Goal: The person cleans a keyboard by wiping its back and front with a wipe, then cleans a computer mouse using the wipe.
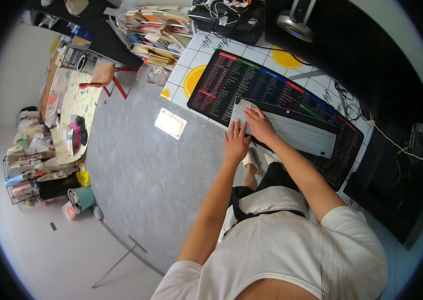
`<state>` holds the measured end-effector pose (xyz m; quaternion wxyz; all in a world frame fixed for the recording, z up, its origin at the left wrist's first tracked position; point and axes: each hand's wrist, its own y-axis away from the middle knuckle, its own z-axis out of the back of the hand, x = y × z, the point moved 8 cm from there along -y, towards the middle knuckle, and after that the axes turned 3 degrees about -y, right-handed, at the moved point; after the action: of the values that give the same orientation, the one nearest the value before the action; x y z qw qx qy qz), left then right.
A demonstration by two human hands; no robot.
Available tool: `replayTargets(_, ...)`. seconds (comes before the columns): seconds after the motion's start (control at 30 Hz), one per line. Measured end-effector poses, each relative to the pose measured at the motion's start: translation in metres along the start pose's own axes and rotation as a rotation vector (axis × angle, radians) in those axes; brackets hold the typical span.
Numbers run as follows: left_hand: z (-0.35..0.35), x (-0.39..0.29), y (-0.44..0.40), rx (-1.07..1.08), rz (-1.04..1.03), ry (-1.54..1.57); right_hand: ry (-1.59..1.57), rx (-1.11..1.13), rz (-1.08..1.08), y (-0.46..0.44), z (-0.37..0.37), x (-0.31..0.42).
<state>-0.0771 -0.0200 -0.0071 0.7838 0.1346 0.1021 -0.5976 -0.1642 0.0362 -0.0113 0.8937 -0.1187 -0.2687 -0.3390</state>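
A long grey keyboard [299,132] lies face down on a large black desk mat [271,90] printed with columns of small text. My right hand [260,124] is over the keyboard's left end, its fingers pressing a crumpled pale cloth [246,104] against the underside near the far corner. My left hand [236,142] lies flat at the keyboard's near left corner, fingers spread and touching its edge. The part of the cloth under my fingers is hidden.
A monitor [356,55] and lamp [295,26] stand behind the mat, with cables [354,107] at right. Left are stacked papers [156,32], a red-legged chair [105,75], a teal bucket [81,198] and a long-handled tool [121,257].
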Motion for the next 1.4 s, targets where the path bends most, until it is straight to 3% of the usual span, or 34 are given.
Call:
replayTargets(0.07,-0.011,-0.016,0.004,0.075,0.022,-0.017,-0.006,0.024,0.012,-0.001,0.004,0.003)
replayTargets(0.1,0.008,0.026,-0.004,0.055,0.036,-0.078,-0.05,-0.01,0.048,-0.04,-0.016,0.037)
replayTargets(0.23,-0.007,0.014,-0.002,0.099,0.03,-0.056,-0.026,0.037,0.013,-0.041,-0.016,0.033)
replayTargets(0.43,-0.002,0.008,-0.001,0.032,0.043,-0.036,-0.03,0.004,0.047,-0.002,0.012,0.008)
replayTargets(0.57,-0.005,-0.001,-0.003,0.005,0.124,-0.046,-0.033,-0.082,0.025,0.038,0.041,-0.019)
replayTargets(0.63,-0.003,-0.01,-0.001,-0.112,0.232,-0.009,-0.03,-0.105,0.001,0.058,0.054,-0.034)
replayTargets(0.9,-0.038,-0.137,-0.011,-0.012,-0.166,0.035,-0.031,-0.152,-0.084,0.125,0.094,-0.086)
replayTargets(1.1,-0.051,-0.157,-0.008,-0.014,-0.128,0.024,-0.021,-0.234,-0.215,0.188,0.13,-0.135)
replayTargets(1.2,-0.051,-0.157,-0.008,-0.023,-0.123,0.019,-0.002,-0.387,-0.209,0.213,0.145,-0.157)
replayTargets(1.4,-0.053,-0.158,-0.008,0.001,-0.055,0.047,0.031,-0.376,-0.258,0.227,0.144,-0.174)
